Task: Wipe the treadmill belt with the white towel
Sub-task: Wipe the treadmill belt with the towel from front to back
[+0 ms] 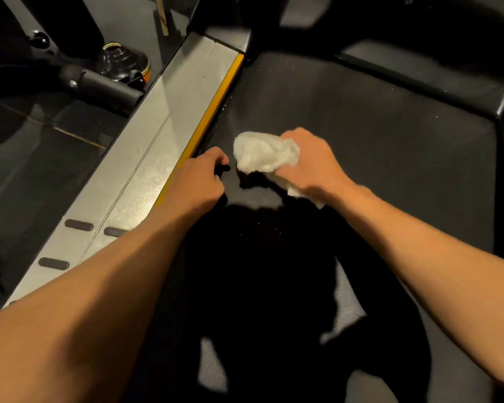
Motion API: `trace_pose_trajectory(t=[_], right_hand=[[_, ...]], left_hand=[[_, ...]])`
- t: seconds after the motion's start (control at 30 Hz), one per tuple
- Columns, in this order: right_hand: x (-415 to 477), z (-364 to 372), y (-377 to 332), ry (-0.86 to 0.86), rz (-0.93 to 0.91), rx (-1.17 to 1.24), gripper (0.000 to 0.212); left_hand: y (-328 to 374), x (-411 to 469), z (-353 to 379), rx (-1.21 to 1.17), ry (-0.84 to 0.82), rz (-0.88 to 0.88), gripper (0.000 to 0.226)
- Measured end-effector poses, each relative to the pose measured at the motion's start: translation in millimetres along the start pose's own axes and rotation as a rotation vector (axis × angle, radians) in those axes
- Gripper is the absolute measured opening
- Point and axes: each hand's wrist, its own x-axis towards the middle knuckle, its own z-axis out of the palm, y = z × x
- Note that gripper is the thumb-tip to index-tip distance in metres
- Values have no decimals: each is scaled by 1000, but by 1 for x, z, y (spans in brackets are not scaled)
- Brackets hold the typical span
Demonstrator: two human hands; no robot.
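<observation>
— Dim gym floor, dark textured treadmill belt (346,135) running between a grey metal side rail (146,158) with a yellow edge strip (213,112) and a second yellow strip at far right. Heavy shadow over the near half of the belt.

— And the crumpled white terry towel (264,152)?

— Bunched in the right hand (309,164), fingers closed around its rear part, front wad sticking out to the left, low over the belt near the left edge. Contact with the belt: could not tell.

— The left hand (198,181)?

— Curled into a loose fist beside the yellow strip, holding nothing visible.

— Risks?

— Wad so tightly balled likely to clean only a narrow stripe. Loose tail under the wrist liable to drag grit back. Knuckles of the left close enough to catch the rail edge.
</observation>
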Motion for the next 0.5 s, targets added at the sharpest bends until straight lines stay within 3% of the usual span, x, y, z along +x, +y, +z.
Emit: trace_pose_trajectory(t=[0.1, 0.2, 0.3, 0.37, 0.43, 0.5], right_hand=[[14, 6, 26, 60, 68, 4, 8], [-19, 36, 8, -31, 116, -91, 17], [-77, 47, -23, -137, -72, 40, 26], [-100, 28, -31, -254, -113, 252, 25], [-89, 4, -15, -100, -72, 344, 22], [-60, -17, 16, 22, 97, 189, 22]], left_hand=[[5, 5, 4, 74, -42, 41, 37], [13, 8, 6, 95, -52, 75, 36], [12, 7, 8, 137, -67, 149, 36], [13, 6, 9, 192, -129, 178, 32], [16, 5, 10, 227, -183, 193, 35], [21, 5, 12, 248, -207, 217, 33]])
